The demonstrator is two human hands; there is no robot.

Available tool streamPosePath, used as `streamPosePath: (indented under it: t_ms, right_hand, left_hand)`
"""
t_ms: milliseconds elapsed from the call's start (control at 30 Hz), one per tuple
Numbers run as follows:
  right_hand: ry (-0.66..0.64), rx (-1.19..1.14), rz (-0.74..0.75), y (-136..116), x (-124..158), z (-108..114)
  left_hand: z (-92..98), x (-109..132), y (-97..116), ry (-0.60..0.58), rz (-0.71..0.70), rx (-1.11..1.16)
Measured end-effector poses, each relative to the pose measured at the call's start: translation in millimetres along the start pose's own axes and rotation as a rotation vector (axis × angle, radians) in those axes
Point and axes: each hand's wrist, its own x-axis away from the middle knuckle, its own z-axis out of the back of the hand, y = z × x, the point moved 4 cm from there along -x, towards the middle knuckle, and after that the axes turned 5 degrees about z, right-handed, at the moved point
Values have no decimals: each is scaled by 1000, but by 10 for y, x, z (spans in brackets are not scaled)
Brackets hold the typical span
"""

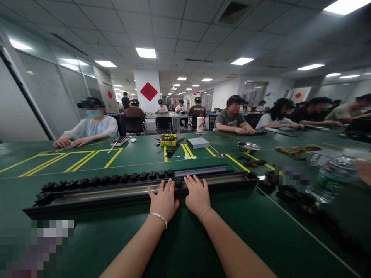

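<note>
A long black rail-like tray (pixel 101 201) with a shiny metallic strip along its inside lies across the table in front of me. Several black, knob-like round parts (pixel 114 179) stand in a row along its far left side. My left hand (pixel 164 199) rests over the near edge around the middle, fingers spread. Just to its right, my right hand (pixel 198 197) lies on the same edge with its fingers stretched forward. Between the hands is a small dark piece (pixel 180 182) whose kind I cannot make out. The undersides of both hands are hidden.
More black round parts (pixel 307 202) run along the right, near a clear water bottle (pixel 333 177). Farther back are a metal bowl (pixel 249 146), a grey box (pixel 198 143), a yellow box (pixel 168 140) and a white-and-red flask (pixel 200 124). Other people sit across the green table (pixel 116 235).
</note>
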Motion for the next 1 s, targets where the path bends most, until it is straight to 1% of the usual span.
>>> streamPosePath:
  t_ms: [267, 500, 800, 1000]
  right_hand:
    - [21, -21, 4, 10, -4, -15]
    - [3, 7, -1, 2, 0, -7]
    - [-6, 16, -4, -4, 4, 4]
    - [11, -11, 0, 0, 1, 1]
  left_hand:
    - [-8, -2, 0, -3, 3, -2]
    - [-40, -6, -11, 23, -1, -6]
    - [-11, 6, 4, 8, 16, -14]
    - [-50, -5, -9, 33, 11, 8]
